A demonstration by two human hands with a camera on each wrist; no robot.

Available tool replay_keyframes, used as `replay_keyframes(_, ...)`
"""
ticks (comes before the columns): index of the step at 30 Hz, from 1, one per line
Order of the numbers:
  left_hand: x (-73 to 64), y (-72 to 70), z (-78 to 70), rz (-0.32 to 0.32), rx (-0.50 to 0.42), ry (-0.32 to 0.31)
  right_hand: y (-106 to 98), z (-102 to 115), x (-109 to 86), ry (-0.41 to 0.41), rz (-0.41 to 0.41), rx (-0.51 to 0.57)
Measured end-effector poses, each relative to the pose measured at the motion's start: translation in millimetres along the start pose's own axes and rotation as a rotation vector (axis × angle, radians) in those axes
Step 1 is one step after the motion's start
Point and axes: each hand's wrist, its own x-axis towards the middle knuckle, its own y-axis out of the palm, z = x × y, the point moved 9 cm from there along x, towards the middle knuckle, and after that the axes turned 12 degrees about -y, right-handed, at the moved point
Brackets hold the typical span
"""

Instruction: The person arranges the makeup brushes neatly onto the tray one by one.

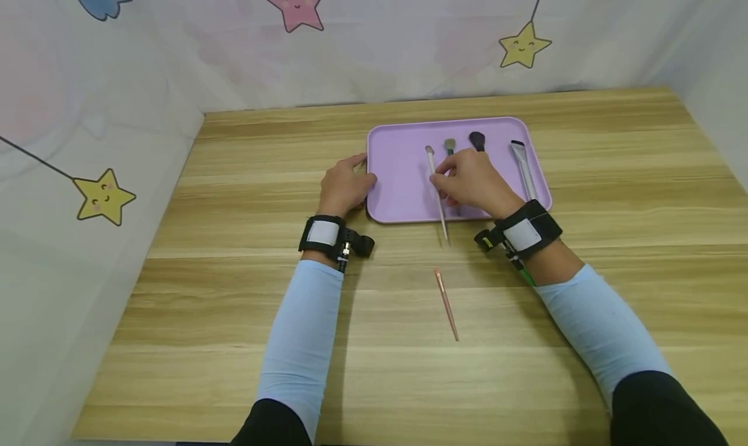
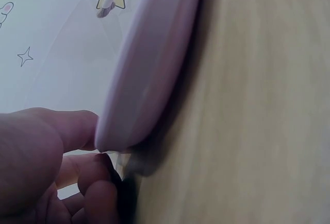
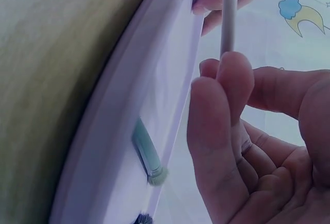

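My right hand pinches a slim white makeup brush between thumb and fingers. The brush is held over the purple tray, its bristles toward the back and its handle end past the front rim. At the tray's left edge, my left hand grips the rim, thumb and fingers on either side in the left wrist view. On the tray lie a green-handled brush, a dark fluffy brush and a silvery flat brush at the right.
A thin pink makeup brush lies on the wooden table, in front of the tray and between my forearms. Behind the table hangs a pale cloth printed with stars.
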Motion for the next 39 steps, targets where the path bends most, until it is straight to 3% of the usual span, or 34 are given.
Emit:
replay_keyframes(10, 1.9, 0.2, 0.5, 0.001, -0.009, 0.004, -1.5, -10.4, 13.9, 0.065, 0.011, 0.051)
replay_keyframes(25, 4.3, 1.2, 0.8, -0.008, -0.007, 0.003, -3.3, -19.6, 41.6, 0.121, -0.047, 0.089)
replay_keyframes(32, 0.3, 2.5, -1.4, 0.001, -0.007, -0.005, -2.7, -22.8, 38.2, 0.146, 0.037, -0.047)
replay_keyframes(39, -0.5, 0.5, -1.9, -0.018, 0.016, 0.004, 11.0, -1.7, 33.4, 0.065, 0.121, -0.264)
